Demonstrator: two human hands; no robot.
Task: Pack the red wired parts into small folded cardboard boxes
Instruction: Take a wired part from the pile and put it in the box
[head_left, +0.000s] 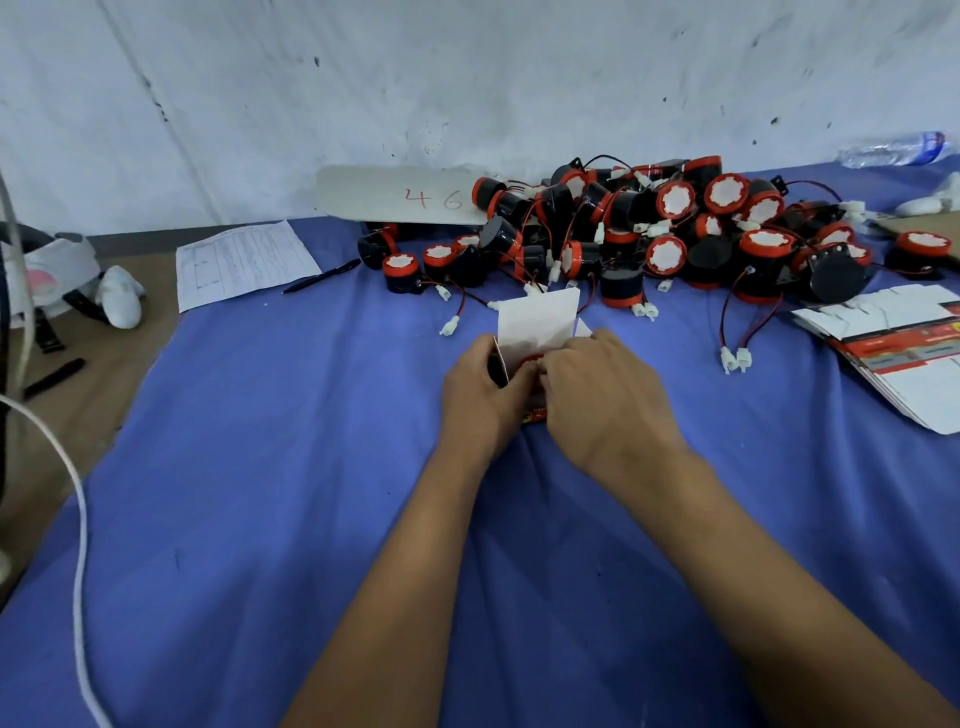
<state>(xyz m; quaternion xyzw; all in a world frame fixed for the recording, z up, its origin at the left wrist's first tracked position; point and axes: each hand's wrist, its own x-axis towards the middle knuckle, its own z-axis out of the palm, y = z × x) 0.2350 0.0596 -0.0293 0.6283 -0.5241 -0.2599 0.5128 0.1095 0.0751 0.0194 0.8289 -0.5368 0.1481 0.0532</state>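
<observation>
1. Work surface: a blue cloth (260, 519) covers most of the frame, with a white wall behind it.
2. Small cardboard box (537, 322): located at frame centre, between both hands. Its white top flap stands upright and open. A red item shows at the box mouth between the fingers; whether it is a part or box print cannot be determined.
3. Left hand (480, 395): fingers curled around the left side of the box, gripping it.
4. Right hand (597, 395): fingers curled onto the right side of the box at its opening, holding it. The fingertips are hidden.
5. Pile of red wired parts (649, 234): upper centre to upper right, just beyond the box. Each part is a black cylinder with a red cap, red and black wires and a white connector.
6. Stack of flat unfolded boxes (904, 358): right edge of the frame, white with red print.
7. Upper left: a printed sheet (241, 262) with a black pen (322, 276) beside it.
8. Behind the pile: a white card (400, 197) marked "46", leaning at the wall.
9. Upper right corner: a plastic bottle (893, 149) lying on its side.
</observation>
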